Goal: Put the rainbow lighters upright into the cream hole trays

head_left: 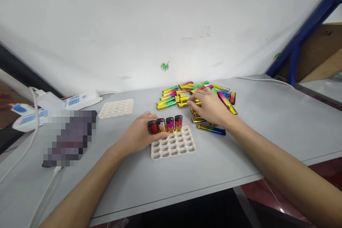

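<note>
The counter (267,128) lies bare right of the pile of lighters (173,96) and along its near edge. The tray (175,148) has its front rows open; four upright lighters (165,124) block its back row. Leftward, a spare tray (116,108), power strips (77,100) and a cable (35,114) crowd the way.

bright, even light | glare on wall (171,25) | edges warped
</note>
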`<state>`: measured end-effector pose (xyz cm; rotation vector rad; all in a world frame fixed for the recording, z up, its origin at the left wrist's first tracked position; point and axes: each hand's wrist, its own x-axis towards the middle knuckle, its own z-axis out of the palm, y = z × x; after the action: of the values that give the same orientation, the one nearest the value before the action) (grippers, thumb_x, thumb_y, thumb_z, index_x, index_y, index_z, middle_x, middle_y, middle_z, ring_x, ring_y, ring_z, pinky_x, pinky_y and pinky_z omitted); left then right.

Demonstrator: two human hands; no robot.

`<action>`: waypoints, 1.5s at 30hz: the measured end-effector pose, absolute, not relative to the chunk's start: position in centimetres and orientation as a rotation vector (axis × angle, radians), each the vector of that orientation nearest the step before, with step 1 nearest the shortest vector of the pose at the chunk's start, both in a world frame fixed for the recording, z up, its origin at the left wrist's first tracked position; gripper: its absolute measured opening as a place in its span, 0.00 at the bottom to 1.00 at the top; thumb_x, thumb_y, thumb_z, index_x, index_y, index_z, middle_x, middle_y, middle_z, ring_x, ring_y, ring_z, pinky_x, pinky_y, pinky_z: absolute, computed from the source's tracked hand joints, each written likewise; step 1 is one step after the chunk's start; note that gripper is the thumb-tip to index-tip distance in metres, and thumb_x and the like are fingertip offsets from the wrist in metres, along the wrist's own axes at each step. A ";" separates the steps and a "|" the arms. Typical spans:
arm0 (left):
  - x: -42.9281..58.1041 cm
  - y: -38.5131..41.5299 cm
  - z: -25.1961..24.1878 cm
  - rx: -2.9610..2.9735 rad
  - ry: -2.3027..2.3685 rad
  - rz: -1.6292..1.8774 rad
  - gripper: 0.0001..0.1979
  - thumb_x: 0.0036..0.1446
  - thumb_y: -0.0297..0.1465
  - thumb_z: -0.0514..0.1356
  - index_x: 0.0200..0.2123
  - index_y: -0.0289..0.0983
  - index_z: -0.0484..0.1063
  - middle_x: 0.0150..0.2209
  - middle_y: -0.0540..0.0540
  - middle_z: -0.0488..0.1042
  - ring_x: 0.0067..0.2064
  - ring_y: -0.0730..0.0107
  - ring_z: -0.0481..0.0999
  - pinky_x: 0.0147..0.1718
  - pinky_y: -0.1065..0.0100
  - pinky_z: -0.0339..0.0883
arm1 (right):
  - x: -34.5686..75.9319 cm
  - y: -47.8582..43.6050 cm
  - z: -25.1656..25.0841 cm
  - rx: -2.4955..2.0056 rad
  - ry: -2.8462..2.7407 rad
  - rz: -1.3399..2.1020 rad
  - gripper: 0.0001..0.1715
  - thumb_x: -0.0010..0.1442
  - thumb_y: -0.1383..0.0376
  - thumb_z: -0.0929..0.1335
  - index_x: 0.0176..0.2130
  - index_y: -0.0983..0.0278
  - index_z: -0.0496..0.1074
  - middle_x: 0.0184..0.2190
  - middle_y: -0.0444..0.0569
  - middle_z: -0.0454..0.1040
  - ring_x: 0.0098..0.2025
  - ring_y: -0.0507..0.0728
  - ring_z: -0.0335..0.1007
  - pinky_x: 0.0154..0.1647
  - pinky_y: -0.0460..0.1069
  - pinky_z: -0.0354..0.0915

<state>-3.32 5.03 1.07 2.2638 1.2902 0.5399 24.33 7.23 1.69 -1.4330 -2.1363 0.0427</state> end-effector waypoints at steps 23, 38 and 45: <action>-4.3 6.0 0.9 2.330 1.528 0.428 0.25 0.53 0.57 0.64 0.28 0.41 0.65 0.34 0.49 0.69 0.34 0.62 0.71 0.35 0.62 0.64 | 22.9 7.1 0.4 -1.532 -2.374 -0.070 0.15 0.66 0.63 0.66 0.49 0.65 0.77 0.50 0.57 0.74 0.54 0.69 0.61 0.57 0.61 0.59; -4.3 5.9 1.3 2.267 1.533 0.410 0.25 0.52 0.57 0.64 0.29 0.41 0.67 0.34 0.50 0.69 0.34 0.63 0.72 0.35 0.62 0.64 | 23.9 7.8 0.8 -1.397 -2.148 0.311 0.06 0.59 0.67 0.70 0.40 0.63 0.73 0.42 0.53 0.77 0.48 0.64 0.67 0.51 0.58 0.64; -4.4 6.0 0.9 2.348 1.500 0.407 0.26 0.54 0.58 0.62 0.29 0.41 0.67 0.34 0.49 0.70 0.34 0.63 0.71 0.35 0.62 0.64 | 23.2 6.7 2.2 -1.119 -1.621 1.018 0.13 0.65 0.55 0.70 0.42 0.60 0.68 0.38 0.49 0.78 0.40 0.57 0.75 0.45 0.55 0.70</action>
<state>-4.44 6.00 0.94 2.3476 1.5004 0.4075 23.22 6.66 2.22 -1.1188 -1.6206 1.0177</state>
